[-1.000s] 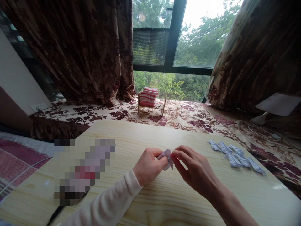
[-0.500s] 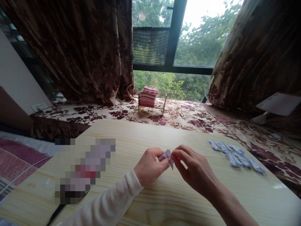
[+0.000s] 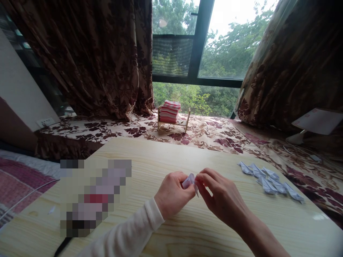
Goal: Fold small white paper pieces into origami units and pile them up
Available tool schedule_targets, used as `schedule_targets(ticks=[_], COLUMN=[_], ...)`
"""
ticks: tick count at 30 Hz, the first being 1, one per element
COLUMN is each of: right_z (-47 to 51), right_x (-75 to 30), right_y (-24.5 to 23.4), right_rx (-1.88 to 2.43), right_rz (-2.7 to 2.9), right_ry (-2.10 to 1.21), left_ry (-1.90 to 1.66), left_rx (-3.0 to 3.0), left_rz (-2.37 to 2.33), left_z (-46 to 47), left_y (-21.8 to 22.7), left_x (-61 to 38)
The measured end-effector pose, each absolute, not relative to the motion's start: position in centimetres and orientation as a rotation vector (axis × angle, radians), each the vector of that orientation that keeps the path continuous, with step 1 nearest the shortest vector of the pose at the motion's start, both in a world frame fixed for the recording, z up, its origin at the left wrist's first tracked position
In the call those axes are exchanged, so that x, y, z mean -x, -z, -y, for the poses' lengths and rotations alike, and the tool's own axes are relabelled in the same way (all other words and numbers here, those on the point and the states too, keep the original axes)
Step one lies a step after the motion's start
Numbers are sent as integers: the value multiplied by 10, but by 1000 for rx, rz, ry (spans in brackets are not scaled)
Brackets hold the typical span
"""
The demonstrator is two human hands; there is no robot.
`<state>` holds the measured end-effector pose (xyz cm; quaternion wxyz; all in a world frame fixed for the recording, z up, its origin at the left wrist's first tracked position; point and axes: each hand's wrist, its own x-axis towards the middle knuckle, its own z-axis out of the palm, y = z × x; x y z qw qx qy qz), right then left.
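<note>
Both hands meet over the middle of a pale wooden table [image 3: 171,153]. My left hand [image 3: 171,194], in a cream sleeve, pinches a small folded piece of pale lilac paper [image 3: 189,180] from the left. My right hand [image 3: 219,196] pinches the same paper from the right with thumb and forefinger. The paper is held just above the tabletop, and most of it is hidden between the fingertips.
Several folded paper pieces [image 3: 270,179] lie in a row at the table's right. A blurred-out object [image 3: 93,196] sits on the left. Behind the table a flower-patterned window seat [image 3: 214,134] carries a small wooden rack with striped cloths [image 3: 171,112]. Dark curtains flank the window.
Both hands have drawn slightly toward me and down in the picture, still pinching the paper. The paper is folded tighter, with less of it showing between the fingers.
</note>
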<state>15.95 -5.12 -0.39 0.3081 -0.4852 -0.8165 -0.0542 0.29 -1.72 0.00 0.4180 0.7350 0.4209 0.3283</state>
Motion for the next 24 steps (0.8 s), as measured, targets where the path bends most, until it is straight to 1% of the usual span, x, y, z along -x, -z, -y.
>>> schedule_targets(ticks=[8,13,24], right_z=[53,53,54], right_x=[-158,-158,-161], right_y=[2,1,2], right_rx=[1259,1256,1219], right_rz=[2152,2133,2131], right_ry=[156,149,103], left_ry=[-876,-893,-903], left_rx=[-1912,-1926,-1710], left_rz=[-1145,-1123,-1105], left_z=[19,19,18], left_y=[1,2,-2], left_x=[-4,-3,-5])
